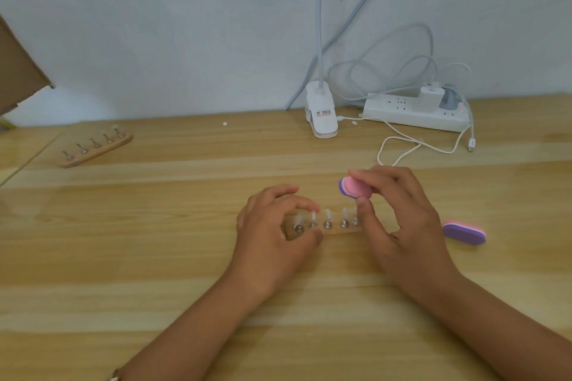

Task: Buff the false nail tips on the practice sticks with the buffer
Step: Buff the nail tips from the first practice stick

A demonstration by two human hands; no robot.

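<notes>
Steadying stick holder (pixel 337 231) on desk (pixel 139 272) w/ left hand (pixel 272 235) gripping its left end, right hand (pixel 405 226) pinches buffer (pixel 356 188) just above 5 nail tips (pixel 328 214); best w/ light, short strokes, base pinned

— How many buffers?
— Two: the held buffer (pixel 356 187) and the lying buffer (pixel 464 232).
— Wooden holders?
— Two again: the near holder (pixel 337 230) and the far holder (pixel 99 150).
— Sticks?
— Five near sticks (pixel 327 224), five far sticks (pixel 96 143); ten altogether.
— Nail tips?
— Too blurred to count on the near row. The far row shows one far tip (pixel 115 127).
— Hands?
— Two: left hand (pixel 272 226), right hand (pixel 399 219).
— Anything else?
— One clip lamp (pixel 322 114), one power strip (pixel 402 114) carrying two plugs, a white adapter (pixel 428 97) and a grey plug (pixel 448 100). One cardboard sheet (pixel 18 71). Two white specks (pixel 225 123). The cables (pixel 402 139) tangle too much to count.
</notes>
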